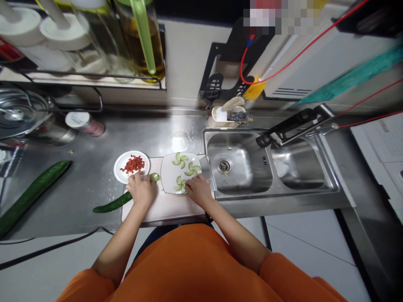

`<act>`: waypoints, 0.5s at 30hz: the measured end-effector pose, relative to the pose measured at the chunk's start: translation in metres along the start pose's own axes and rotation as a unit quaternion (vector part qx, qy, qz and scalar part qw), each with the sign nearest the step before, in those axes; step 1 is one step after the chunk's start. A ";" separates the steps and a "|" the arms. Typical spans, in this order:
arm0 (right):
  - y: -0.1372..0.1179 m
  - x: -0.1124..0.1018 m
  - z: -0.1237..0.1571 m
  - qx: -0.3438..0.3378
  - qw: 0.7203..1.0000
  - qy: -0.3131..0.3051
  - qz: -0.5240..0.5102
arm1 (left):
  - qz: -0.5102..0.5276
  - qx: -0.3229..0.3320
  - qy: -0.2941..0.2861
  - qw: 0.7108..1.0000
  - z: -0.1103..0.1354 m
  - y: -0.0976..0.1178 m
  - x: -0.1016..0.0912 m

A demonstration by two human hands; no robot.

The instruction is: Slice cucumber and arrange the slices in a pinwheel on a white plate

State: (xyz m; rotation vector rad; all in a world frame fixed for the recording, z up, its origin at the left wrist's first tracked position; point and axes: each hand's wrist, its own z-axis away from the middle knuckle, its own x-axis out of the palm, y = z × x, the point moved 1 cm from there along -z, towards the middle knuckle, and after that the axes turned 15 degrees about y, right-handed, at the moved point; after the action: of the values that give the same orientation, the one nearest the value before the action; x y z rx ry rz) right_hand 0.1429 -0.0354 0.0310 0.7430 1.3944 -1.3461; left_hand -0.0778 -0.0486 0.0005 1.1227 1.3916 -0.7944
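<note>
My left hand (141,188) rests curled on a cut cucumber (115,203) that lies across the pale cutting board (163,207), its cut end (154,177) showing past my fingers. My right hand (197,188) is at the near edge of a white square plate (171,172), fingers pinched at a cucumber slice (182,187). Several half-moon cucumber slices (182,165) are laid on that plate. A small round white plate (121,172) with red chopped pieces (133,164) sits just beyond my left hand.
A whole cucumber (30,195) lies at the left on the steel counter (88,167). A double sink (239,163) with a dark tap (292,126) is right of the board. A pink-labelled can (85,123), a pan lid (19,113) and an oil-bottle rack (94,79) stand behind.
</note>
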 end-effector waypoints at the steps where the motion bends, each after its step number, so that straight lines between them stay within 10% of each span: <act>1: 0.000 0.000 0.000 0.000 1.000 0.001 0.000 | 0.001 0.003 0.004 1.000 0.001 0.000 0.000; 15: -0.003 0.008 -0.009 0.000 0.995 0.018 -0.102 | 0.165 -0.037 -0.018 0.986 -0.002 -0.018 -0.006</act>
State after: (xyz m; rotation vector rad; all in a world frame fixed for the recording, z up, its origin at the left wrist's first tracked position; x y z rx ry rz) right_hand 0.1355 -0.0291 0.0237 0.6420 1.5310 -1.4959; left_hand -0.0955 -0.0534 0.0043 1.2343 1.1558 -0.5187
